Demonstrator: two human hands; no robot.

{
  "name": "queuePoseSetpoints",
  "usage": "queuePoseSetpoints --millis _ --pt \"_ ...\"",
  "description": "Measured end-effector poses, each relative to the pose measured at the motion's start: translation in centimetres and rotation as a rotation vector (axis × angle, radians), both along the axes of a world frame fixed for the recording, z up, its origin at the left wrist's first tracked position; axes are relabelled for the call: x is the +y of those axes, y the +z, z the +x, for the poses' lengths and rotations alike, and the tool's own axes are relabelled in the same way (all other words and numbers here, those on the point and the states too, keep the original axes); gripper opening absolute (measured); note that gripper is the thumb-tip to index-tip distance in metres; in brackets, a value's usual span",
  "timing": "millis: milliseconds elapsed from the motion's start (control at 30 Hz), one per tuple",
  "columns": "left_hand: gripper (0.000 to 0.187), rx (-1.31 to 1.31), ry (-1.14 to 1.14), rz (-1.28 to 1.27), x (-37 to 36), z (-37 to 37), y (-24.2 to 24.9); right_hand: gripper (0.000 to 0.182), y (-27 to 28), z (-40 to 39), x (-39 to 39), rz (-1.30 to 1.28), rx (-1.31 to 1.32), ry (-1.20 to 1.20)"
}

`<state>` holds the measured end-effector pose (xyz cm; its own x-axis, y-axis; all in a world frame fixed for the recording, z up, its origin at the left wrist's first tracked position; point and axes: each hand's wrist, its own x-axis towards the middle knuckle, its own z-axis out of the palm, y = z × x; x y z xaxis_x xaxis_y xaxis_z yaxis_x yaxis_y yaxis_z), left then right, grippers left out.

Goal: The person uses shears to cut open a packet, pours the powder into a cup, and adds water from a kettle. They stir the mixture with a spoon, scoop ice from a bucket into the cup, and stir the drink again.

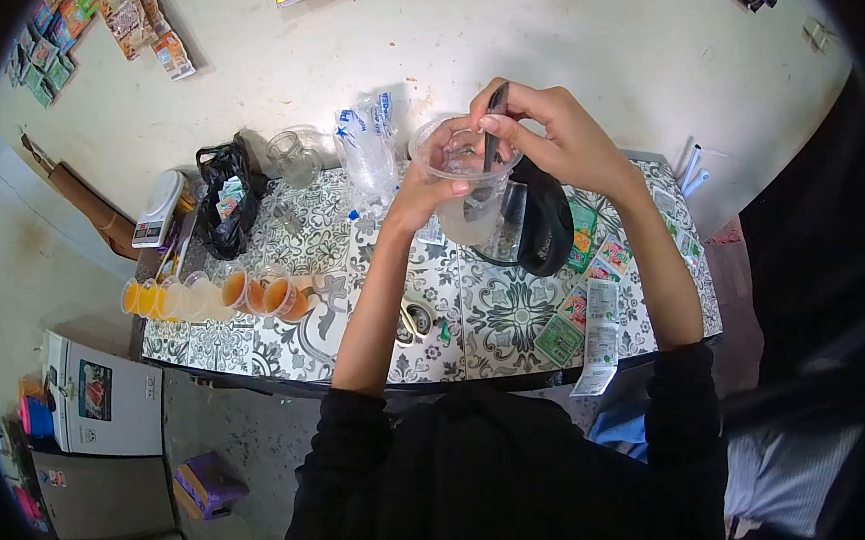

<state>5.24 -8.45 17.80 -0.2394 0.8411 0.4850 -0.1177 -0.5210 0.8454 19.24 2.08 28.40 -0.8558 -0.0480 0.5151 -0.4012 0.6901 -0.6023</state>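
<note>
Raised above the table's back edge is a clear plastic cup with cloudy, pale contents. My left hand is wrapped round its upper part. My right hand pinches the dark handle of a spoon, whose lower end reaches into the cup. Below and to the right of the cup, a black-handled pitcher stands on the patterned table, partly hidden by the cup and my right hand.
Several filled cups line the table's left side. Behind them are a black bag, a white scale, a glass jar and bagged cups. Scissors lie near the front; sachets lie at right.
</note>
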Motion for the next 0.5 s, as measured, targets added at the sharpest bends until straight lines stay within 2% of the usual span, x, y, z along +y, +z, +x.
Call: queuePoseSetpoints --millis 100,133,233,300,400,467,500 --pt "0.083 -0.011 0.023 0.016 -0.1 0.2 0.2 0.017 -0.1 0.1 -0.6 -0.105 0.019 0.032" --pt "0.084 -0.059 -0.031 0.024 -0.2 0.5 0.6 0.017 -0.2 -0.1 -0.6 -0.106 0.019 0.032" --pt "0.085 -0.103 -0.092 0.058 0.5 0.1 -0.2 0.017 -0.7 -0.5 -0.2 -0.084 0.084 0.008" --pt "0.085 -0.100 -0.097 0.087 0.7 -0.1 -0.5 0.017 -0.5 -0.7 0.2 0.032 0.147 -0.009" --pt "0.086 -0.107 -0.108 0.042 0.0 0.2 0.0 0.016 0.4 0.2 -0.2 0.029 0.075 -0.039" --pt "0.088 -0.008 0.040 0.058 -0.3 0.4 0.6 0.015 0.3 0.5 -0.5 -0.014 0.040 -0.021" --pt "0.088 -0.008 0.038 0.058 -0.4 0.5 0.5 0.015 0.3 0.6 -0.7 -0.059 0.005 -0.002"
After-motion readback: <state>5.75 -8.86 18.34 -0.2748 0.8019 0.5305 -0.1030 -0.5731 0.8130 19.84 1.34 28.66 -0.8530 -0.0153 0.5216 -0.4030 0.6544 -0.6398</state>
